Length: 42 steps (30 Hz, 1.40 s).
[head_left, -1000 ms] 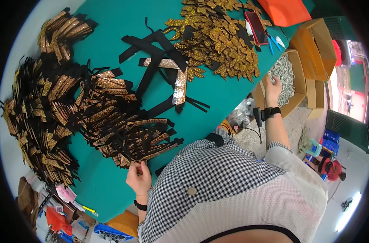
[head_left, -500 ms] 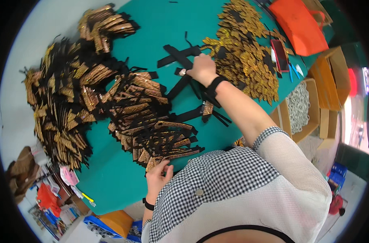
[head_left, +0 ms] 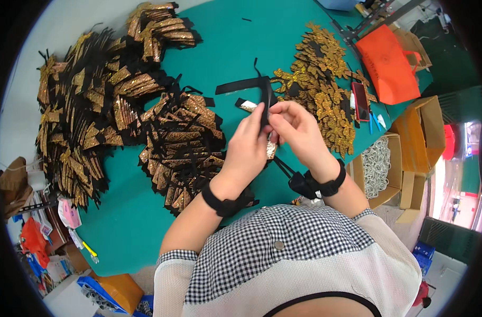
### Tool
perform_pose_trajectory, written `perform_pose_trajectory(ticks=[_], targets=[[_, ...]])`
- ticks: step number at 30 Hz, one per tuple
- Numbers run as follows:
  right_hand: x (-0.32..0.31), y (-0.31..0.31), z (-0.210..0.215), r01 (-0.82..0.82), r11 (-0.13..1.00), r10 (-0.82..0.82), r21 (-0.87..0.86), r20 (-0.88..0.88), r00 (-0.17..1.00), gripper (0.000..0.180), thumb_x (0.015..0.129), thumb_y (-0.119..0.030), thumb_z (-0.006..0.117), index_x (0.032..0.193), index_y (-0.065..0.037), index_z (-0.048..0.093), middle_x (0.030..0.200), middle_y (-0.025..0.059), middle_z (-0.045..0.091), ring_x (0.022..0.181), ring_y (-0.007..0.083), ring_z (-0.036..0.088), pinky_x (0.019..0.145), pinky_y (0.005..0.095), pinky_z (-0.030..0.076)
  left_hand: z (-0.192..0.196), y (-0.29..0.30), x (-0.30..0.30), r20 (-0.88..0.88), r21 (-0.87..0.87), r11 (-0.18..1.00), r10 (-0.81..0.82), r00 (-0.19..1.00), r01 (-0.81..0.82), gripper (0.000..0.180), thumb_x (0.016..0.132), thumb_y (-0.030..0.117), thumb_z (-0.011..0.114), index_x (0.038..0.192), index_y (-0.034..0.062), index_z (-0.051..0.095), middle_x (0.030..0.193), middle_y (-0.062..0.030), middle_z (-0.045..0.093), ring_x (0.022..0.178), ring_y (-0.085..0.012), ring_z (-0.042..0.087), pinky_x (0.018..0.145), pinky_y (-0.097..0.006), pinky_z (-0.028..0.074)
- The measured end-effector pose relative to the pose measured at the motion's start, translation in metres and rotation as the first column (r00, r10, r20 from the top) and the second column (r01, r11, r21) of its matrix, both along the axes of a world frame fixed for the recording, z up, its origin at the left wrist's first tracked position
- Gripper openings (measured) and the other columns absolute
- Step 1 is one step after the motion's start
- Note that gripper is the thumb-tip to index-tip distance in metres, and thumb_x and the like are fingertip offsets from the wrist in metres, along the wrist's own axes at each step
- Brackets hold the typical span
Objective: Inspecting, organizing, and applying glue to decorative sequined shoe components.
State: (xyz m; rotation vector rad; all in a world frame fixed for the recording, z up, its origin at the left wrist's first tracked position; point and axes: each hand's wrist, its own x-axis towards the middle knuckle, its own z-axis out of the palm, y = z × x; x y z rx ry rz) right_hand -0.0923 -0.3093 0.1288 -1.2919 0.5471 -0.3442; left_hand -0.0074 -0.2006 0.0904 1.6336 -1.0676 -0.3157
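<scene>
Black ribbon [head_left: 263, 98] is pinched between the fingertips of both hands above the middle of the teal table [head_left: 225, 47], and a small gold glitter piece [head_left: 271, 149] is seen just below the fingers, touching them. The left hand [head_left: 249, 145] is closed on the ribbon from the left, its thumb and forefinger pressed together, and the right hand [head_left: 296, 129] is closed on it from the right, the two hands touching at the fingertips. A black band is worn on each wrist. More black ribbon strips [head_left: 241, 84] are laid flat on the table just beyond the hands. A heap of black and gold pieces [head_left: 185, 145] is spread just left of the left hand, and a larger heap [head_left: 82, 116] is piled toward the table's left edge, with a smaller one [head_left: 161, 26] near the far edge. Gold glitter bows [head_left: 325, 87] are heaped toward the right edge, and a red phone [head_left: 360, 101] and blue scissors [head_left: 376, 121] are laid beside them at that edge. An orange bag [head_left: 389, 63] is set at the far right corner. Off the right edge, a cardboard box [head_left: 377, 168] filled with pale chain is seen.
</scene>
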Motion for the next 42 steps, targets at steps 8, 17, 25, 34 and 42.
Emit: perform_pose_trajectory(ticks=[8,17,25,34,42], targets=[[-0.014,0.001,-0.002,0.033,0.650,-0.040,-0.759,0.010,0.999,0.023,0.072,-0.007,0.068,0.095,-0.008,0.065,0.082,0.0037,0.056,0.070,0.0125,0.058,0.058,0.0226,0.046,0.008,0.021,-0.002,-0.855,-0.113,0.972,-0.201,0.479,0.205,0.019,0.089,0.010,0.042,0.104,0.0014,0.050,0.072,-0.0072,0.059,0.061,-0.0107,0.053,0.055,-0.022,0.042],[-0.023,0.018,-0.022,0.188,0.208,0.075,-0.960,0.208,0.975,0.018,0.063,-0.001,0.069,0.079,-0.004,0.062,0.084,0.0086,0.056,0.067,0.0219,0.056,0.057,0.0311,0.046,-0.001,0.024,-0.018,-0.911,-0.118,0.985,-0.158,0.382,0.126,0.040,0.097,0.035,0.030,0.093,0.0018,0.052,0.073,-0.0059,0.055,0.053,-0.0122,0.052,0.045,-0.023,0.041],[-0.096,0.018,-0.063,-0.246,0.691,0.348,-0.679,0.015,0.937,0.018,0.074,-0.022,0.067,0.071,-0.008,0.056,0.076,0.0030,0.057,0.071,0.0186,0.054,0.062,0.0320,0.042,0.000,0.014,-0.007,-0.828,0.224,0.944,0.315,0.464,-0.241,0.042,0.094,0.042,0.035,0.096,0.0027,0.049,0.075,-0.0073,0.052,0.058,-0.0174,0.052,0.055,-0.032,0.048],[-0.332,-0.071,-0.178,0.450,0.882,-0.329,0.140,-0.501,0.800,0.012,0.076,-0.008,0.064,0.082,-0.013,0.055,0.073,-0.0069,0.053,0.066,0.0027,0.046,0.057,0.0176,0.035,0.005,0.049,-0.005,-0.815,0.439,0.898,0.391,0.428,0.016,0.035,0.095,0.037,0.035,0.093,0.0035,0.047,0.066,-0.0078,0.052,0.051,-0.0137,0.050,0.041,-0.025,0.043],[-0.316,-0.118,-0.273,0.804,0.571,-0.678,0.168,-0.456,0.577,0.016,0.079,-0.006,0.053,0.093,-0.014,0.057,0.073,-0.0019,0.056,0.060,0.0096,0.049,0.050,0.0260,0.037,0.015,0.079,-0.022,-0.374,0.545,0.831,0.365,0.853,-0.116,0.044,0.094,0.014,0.038,0.135,0.0103,0.024,0.082,-0.0052,0.055,0.055,-0.0065,0.048,0.038,-0.019,0.040]])
